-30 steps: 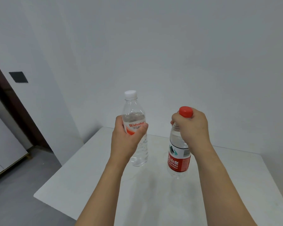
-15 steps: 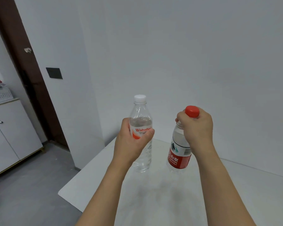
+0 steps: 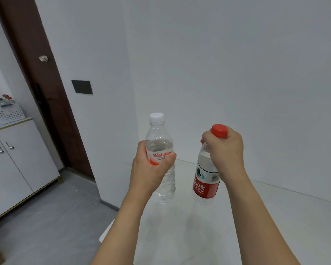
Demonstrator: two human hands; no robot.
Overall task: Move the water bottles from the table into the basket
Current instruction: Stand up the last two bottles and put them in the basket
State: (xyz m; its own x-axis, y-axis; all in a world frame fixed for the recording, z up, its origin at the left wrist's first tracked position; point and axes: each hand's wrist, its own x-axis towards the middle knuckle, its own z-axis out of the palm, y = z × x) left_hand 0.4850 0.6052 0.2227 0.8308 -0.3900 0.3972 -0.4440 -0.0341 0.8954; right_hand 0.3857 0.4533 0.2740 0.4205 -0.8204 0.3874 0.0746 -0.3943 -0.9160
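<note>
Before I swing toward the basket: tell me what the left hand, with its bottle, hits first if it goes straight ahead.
Likely the white wall. Beyond the left hand and its white-capped bottle, nothing else shows over the table; depth is unclear.

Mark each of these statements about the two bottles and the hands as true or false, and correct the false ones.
1. The left hand grips the white-capped bottle around its label. True.
2. The right hand holds the red-capped bottle by its base. False: it grips the neck, just under the cap.
3. Both bottles lie on the table. False: both are held upright above it.
4. A white basket sits on the cabinet at far left. True.
</note>
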